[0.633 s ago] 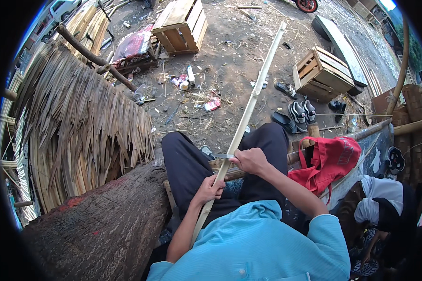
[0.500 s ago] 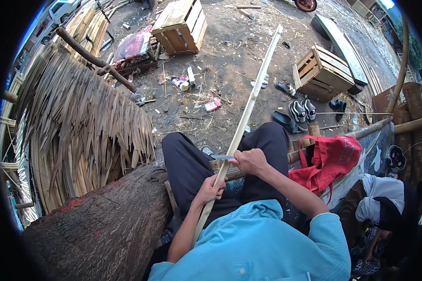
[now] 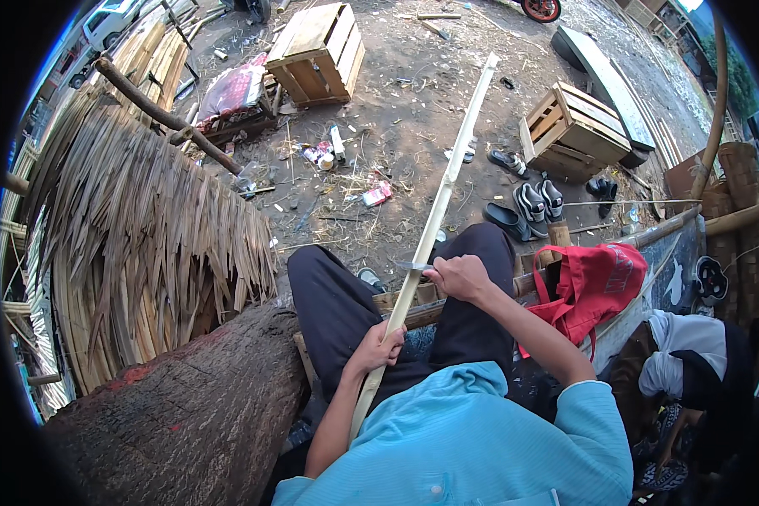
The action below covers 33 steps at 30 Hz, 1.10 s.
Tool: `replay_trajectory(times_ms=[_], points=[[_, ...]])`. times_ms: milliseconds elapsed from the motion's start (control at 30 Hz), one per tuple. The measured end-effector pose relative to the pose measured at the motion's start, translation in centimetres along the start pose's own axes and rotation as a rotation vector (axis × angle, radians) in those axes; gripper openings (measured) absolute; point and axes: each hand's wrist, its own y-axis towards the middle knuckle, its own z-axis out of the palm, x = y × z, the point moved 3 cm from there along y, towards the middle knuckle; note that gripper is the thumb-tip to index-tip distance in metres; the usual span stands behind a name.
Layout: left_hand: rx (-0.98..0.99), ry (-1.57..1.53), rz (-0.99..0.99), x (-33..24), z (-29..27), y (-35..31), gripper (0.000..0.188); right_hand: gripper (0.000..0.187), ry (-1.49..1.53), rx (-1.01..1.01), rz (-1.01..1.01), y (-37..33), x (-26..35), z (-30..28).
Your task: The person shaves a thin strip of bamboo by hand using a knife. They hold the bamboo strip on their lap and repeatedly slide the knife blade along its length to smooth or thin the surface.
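A long pale split bamboo strip (image 3: 443, 198) runs from my lap up and away over the ground, leaning slightly right. My left hand (image 3: 378, 347) is wrapped round its lower part, above my left thigh. Farther up the strip, my right hand (image 3: 461, 277) is closed on a knife whose blade (image 3: 411, 266) lies across the strip. The knife's handle is hidden in my fist. The near end of the strip passes beside my blue shirt.
A dark log (image 3: 185, 405) lies at left, below a dry thatch panel (image 3: 160, 202). Wooden crates (image 3: 316, 63) stand ahead. A red bag (image 3: 594, 282) hangs at right near several shoes (image 3: 531, 202). A person in white and black (image 3: 691, 350) crouches at lower right.
My right hand and the knife have slid a little farther up the strip, away from my left hand. The left hand keeps its grip in nearly the same place.
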Motion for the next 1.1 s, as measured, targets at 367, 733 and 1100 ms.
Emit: replay_trajectory(times_ms=[367, 733, 1100], points=[[-0.013, 0.299, 0.016, 0.5, 0.1, 1.0, 0.012, 0.058, -0.209, -0.099, 0.442, 5.1, -9.6, -3.7], [-0.019, 0.353, 0.008, -0.3, 0.1, 0.7, 0.027, 0.053, -0.187, -0.098, 0.392, 3.3, -8.0, -3.4], [0.032, -0.017, -0.203, 0.0, 0.0, 1.1, 0.019, 0.049, -0.08, 0.139, 0.142, 1.6, -1.6, -2.6]])
